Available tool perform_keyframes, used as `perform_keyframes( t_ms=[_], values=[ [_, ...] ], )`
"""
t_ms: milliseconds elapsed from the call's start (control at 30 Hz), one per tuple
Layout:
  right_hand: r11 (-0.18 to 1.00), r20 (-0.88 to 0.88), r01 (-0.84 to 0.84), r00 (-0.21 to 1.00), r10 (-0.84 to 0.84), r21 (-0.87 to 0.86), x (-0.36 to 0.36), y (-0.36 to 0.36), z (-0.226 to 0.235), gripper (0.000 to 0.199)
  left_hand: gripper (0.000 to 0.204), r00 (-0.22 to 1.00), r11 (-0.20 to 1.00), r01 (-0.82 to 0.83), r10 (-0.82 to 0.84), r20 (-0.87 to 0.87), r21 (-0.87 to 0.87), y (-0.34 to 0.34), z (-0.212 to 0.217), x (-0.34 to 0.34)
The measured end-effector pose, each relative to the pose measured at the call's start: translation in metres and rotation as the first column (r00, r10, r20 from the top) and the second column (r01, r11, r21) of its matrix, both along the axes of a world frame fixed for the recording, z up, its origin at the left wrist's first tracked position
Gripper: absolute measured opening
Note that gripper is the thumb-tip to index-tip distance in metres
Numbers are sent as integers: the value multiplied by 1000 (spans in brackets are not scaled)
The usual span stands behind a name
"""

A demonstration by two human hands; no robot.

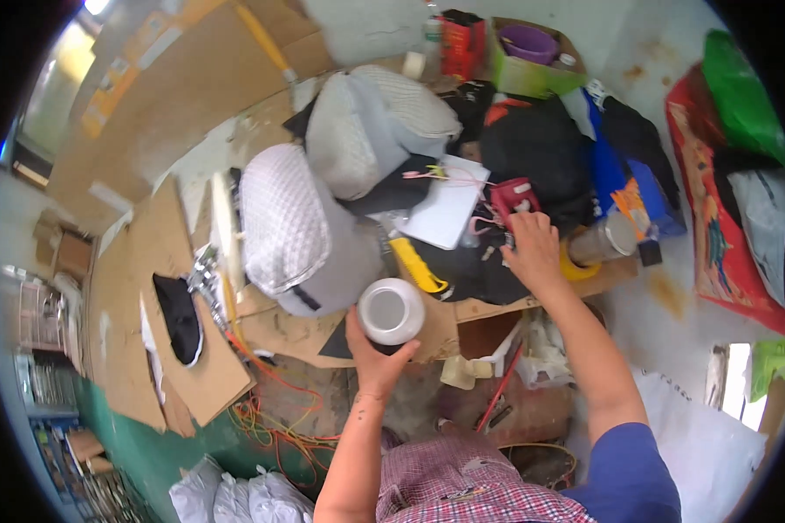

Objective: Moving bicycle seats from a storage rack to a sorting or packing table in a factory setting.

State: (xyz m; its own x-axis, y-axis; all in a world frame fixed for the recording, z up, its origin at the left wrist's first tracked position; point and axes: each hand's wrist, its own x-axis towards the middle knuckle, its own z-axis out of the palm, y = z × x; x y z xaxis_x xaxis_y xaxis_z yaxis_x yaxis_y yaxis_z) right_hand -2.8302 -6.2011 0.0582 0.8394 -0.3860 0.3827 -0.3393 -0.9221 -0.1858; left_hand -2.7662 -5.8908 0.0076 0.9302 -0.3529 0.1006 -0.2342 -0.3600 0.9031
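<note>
My left hand (376, 353) is curled round the side of a round white jar (412, 325) with a wide open mouth, at the table's near edge. Farther right, my right hand (532, 251) reaches over the dark cloth, fingers bent down at the lower edge of a small dark red pouch (514, 195). What those fingertips grip, if anything, is hidden. Between the hands lies a yellow utility knife (419, 265). Behind it is a white pad (446, 207) with a pink cord across it. Black fabric (484, 277) spreads beneath these things.
Grey quilted bundles (283, 218) fill the table's middle and back. To the right stand a clear jar (617, 235) and a blue box (657, 196). Cardboard sheets (122, 288) lean left; orange cords (275, 427) tangle on the floor. A purple bowl (529, 42) sits at the back.
</note>
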Motion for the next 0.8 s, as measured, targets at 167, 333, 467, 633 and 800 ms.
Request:
perform_keyframes(
  t_ms=[167, 333, 467, 633, 800],
  values=[
    [995, 73, 96, 993, -93, -37, 8, -54, -21, 21, 109, 998, 996, -7, 2, 56, 85, 17, 17, -15],
    [963, 370, -151, 927, 59, 225, 6, -33, 89, 19, 99, 993, 994, -80, 72, 95, 78, 39, 21, -16],
    [761, 225, -438, 899, 377, 478, 21, 30, 149, 16, 96, 994, 997, -79, 76, 84, 27, 31, 15, -12],
    [544, -22, -518, 711, 702, 660, 75, 111, 125, 19, 97, 993, 999, -8, 14, 117, -48, 8, 13, -6],
    [589, -13, -690, 644, 765, 420, 98, 139, 97, 17, 87, 995, 981, 72, -59, 76, -181, -6, 31, 15]
  ],
)
